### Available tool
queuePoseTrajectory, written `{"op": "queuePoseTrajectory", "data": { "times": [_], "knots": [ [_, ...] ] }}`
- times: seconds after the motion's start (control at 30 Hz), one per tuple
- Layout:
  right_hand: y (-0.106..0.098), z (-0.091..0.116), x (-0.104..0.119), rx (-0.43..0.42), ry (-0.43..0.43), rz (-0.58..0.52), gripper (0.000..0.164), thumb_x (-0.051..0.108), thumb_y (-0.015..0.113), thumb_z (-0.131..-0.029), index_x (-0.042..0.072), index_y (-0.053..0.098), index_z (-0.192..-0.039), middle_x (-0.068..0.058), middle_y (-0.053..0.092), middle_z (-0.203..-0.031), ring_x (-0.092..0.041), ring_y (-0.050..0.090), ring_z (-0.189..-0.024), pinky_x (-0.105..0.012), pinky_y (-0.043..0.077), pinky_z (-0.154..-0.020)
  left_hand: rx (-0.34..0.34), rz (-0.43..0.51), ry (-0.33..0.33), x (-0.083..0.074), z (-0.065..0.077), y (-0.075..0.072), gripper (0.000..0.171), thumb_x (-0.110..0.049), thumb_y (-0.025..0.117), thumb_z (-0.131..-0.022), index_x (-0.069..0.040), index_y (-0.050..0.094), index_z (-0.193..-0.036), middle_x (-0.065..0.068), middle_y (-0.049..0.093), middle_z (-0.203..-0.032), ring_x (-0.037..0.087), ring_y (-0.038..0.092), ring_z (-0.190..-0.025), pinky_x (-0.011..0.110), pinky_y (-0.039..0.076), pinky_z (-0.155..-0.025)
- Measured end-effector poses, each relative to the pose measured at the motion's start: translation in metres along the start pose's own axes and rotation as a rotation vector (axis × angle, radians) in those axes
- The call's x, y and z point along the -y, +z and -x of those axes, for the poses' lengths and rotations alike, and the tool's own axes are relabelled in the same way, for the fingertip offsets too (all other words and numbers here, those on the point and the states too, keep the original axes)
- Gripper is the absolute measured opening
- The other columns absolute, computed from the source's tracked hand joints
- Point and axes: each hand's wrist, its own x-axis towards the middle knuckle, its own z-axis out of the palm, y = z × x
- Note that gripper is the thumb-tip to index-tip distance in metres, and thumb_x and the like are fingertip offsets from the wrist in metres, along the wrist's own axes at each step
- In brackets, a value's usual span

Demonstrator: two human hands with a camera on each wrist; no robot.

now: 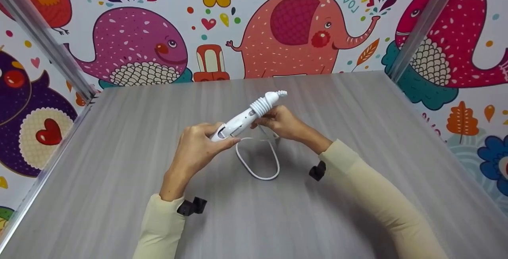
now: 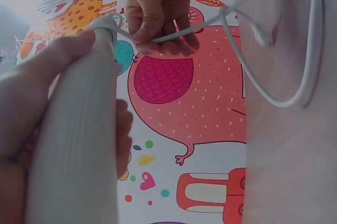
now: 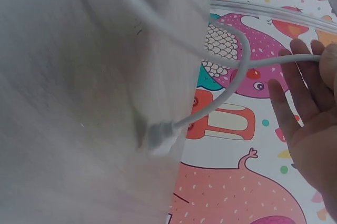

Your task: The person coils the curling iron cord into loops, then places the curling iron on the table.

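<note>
A white hair straightener [image 1: 240, 123] is held above the table, slanting up to the right in the head view. My left hand [image 1: 194, 148] grips its lower end, thumb along the near side. White cord [image 1: 261, 106] is wound in several turns round its upper end, beside the swivel tip. My right hand [image 1: 283, 124] is just beneath those turns and pinches the cord between thumb and fingers, as the left wrist view shows with the right hand [image 2: 160, 8]. Below it the free cord hangs in a loop, with a white plug [image 3: 162, 137] at its end.
The grey wood-grain table [image 1: 139, 164] spreads under both hands. Behind it stands a wall panel [image 1: 222, 25] printed with cartoon animals, with metal posts [image 1: 420, 29] at the corners. Small black blocks [image 1: 192, 206] sit at the sleeve cuffs.
</note>
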Motion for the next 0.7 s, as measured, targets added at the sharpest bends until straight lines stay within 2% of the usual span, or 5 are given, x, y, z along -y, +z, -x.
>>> {"op": "queuePoseTrajectory", "data": {
  "times": [0.17,0.3,0.47,0.57,0.7],
  "knots": [
    [-0.008,0.005,0.0,0.085,0.037,-0.053,0.021,-0.001,0.062,-0.095,-0.008,0.061,-0.115,-0.025,0.069,-0.101,-0.026,0.072,-0.088,-0.05,0.055,-0.091,0.079,0.067,0.025,0.005,0.0,-0.004,0.04,-0.035,0.089,-0.075,-0.012,0.08,-0.107,0.008,0.076,-0.098,0.019,0.063,-0.077,0.028,0.05,-0.063],
    [-0.016,0.007,0.001,0.165,0.064,0.0,0.021,0.001,0.067,-0.092,-0.005,0.066,-0.112,-0.022,0.071,-0.102,-0.013,0.068,-0.087,-0.033,0.056,-0.087,0.143,0.092,0.056,0.007,0.001,-0.006,0.037,-0.034,0.088,-0.076,-0.014,0.08,-0.106,0.006,0.076,-0.103,0.017,0.064,-0.08,0.026,0.051,-0.065],
    [-0.026,0.005,0.003,0.225,-0.081,0.135,0.002,-0.001,0.068,-0.09,-0.001,0.068,-0.092,-0.014,0.067,-0.084,-0.007,0.054,-0.076,-0.021,0.047,-0.073,0.176,0.073,0.108,0.007,0.002,-0.007,0.034,-0.033,0.088,-0.076,-0.016,0.08,-0.105,0.004,0.076,-0.101,0.015,0.062,-0.078,0.025,0.05,-0.064],
    [-0.033,0.001,0.003,0.249,-0.193,0.101,0.004,-0.008,0.066,-0.088,-0.004,0.068,-0.088,-0.016,0.064,-0.078,-0.008,0.052,-0.072,-0.022,0.046,-0.07,0.176,0.056,0.14,0.006,0.003,-0.006,0.035,-0.033,0.089,-0.075,-0.016,0.08,-0.104,0.003,0.076,-0.099,0.014,0.062,-0.077,0.024,0.05,-0.064],
    [-0.041,-0.004,0.007,0.306,-0.153,0.082,0.01,-0.008,0.069,-0.087,-0.006,0.074,-0.095,-0.02,0.071,-0.088,-0.006,0.058,-0.075,-0.021,0.051,-0.073,0.187,0.016,0.195,0.005,0.004,-0.007,0.034,-0.033,0.09,-0.073,-0.017,0.08,-0.102,0.002,0.075,-0.093,0.012,0.06,-0.073,0.023,0.048,-0.061]
  ]
}}
